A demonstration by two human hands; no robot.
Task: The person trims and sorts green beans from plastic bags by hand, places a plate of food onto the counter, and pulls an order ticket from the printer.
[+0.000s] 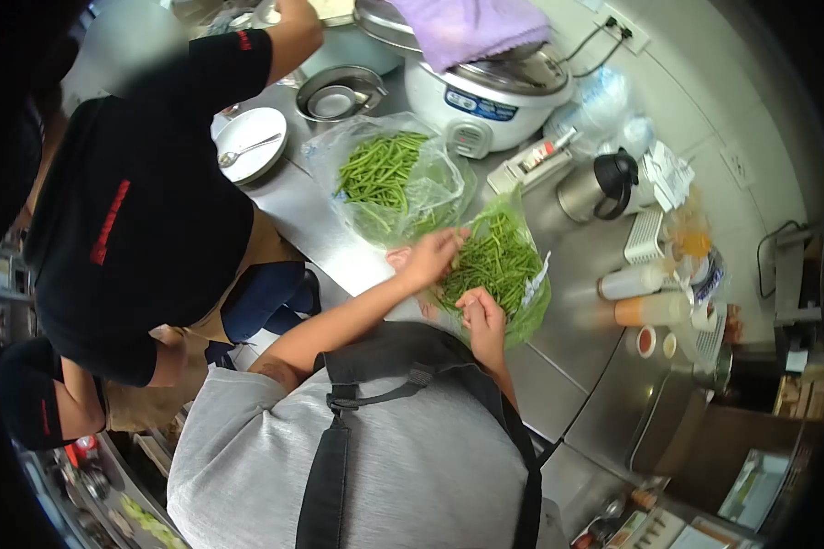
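Over a green-tinted plastic bag (525, 322) of green beans (496, 261) are both my hands. My left hand (433, 259) is at the bag's left side, its fingers pinched on what looks like a green bean. Lower down, at the near edge of the bag, my right hand (483, 320) is closed; its curled fingers hide whatever they may hold. A second, clear plastic bag (325, 151) stands open beyond my left hand, with more green beans (382, 169) in it.
A white rice cooker (485, 105) with a purple cloth (471, 27) stands at the back. Right of the bags are a kitchen scale (531, 166), a steel jug (588, 188) and sauce bottles (634, 281). At left, a person in black (146, 220) works near plates (264, 123) and metal bowls (331, 101).
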